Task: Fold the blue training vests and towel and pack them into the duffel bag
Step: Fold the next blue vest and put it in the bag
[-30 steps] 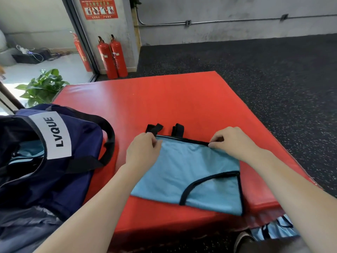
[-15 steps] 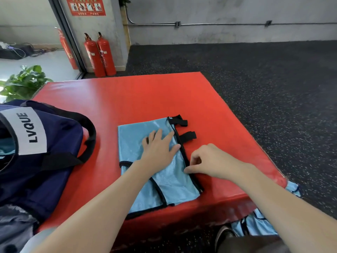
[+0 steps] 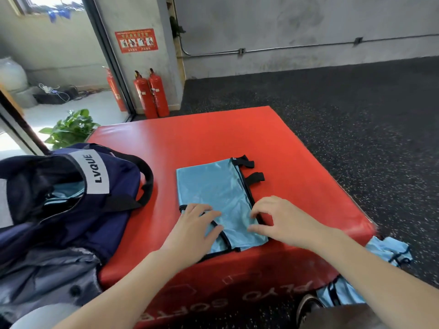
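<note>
A light blue training vest (image 3: 213, 186) with black trim lies folded flat on the red foam box (image 3: 213, 136), its black straps pointing right. My left hand (image 3: 192, 226) rests on the vest's near left part, fingers relaxed. My right hand (image 3: 282, 219) sits at the vest's near right edge with its fingertips curled down onto the black trim. The navy duffel bag (image 3: 71, 198) with a white LVQUE label stands open at the left, light blue cloth visible inside. More light blue vests (image 3: 389, 250) lie on the floor at the right.
Grey fabric (image 3: 45, 276) lies below the bag at the near left. Two red fire extinguishers (image 3: 152, 96) stand by the pillar beyond the box, with a potted plant (image 3: 69, 129) at the far left. Dark speckled floor (image 3: 356, 115) surrounds the box. A shoe (image 3: 306, 307) shows below.
The vest was turned from lying crosswise to lying lengthwise with its straps at the right. Both hands slid toward the near end of the vest, the right one onto its edge.
</note>
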The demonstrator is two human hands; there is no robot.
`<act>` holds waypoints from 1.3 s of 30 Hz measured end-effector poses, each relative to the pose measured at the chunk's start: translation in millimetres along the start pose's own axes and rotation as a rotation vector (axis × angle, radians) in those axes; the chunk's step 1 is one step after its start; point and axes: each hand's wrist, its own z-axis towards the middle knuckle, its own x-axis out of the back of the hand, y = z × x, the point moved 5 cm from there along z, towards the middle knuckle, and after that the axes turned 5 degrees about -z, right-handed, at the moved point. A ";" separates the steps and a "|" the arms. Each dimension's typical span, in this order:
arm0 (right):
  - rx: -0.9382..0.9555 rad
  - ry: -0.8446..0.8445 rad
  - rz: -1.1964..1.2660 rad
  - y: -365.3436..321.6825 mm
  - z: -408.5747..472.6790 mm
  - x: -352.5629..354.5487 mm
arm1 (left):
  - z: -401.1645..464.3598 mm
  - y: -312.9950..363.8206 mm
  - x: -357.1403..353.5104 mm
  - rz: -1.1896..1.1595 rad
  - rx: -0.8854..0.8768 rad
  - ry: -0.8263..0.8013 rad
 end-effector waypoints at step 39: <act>-0.171 0.396 0.482 -22.2 19.4 40.2 | -25.4 -26.6 83.2 -0.698 0.242 0.463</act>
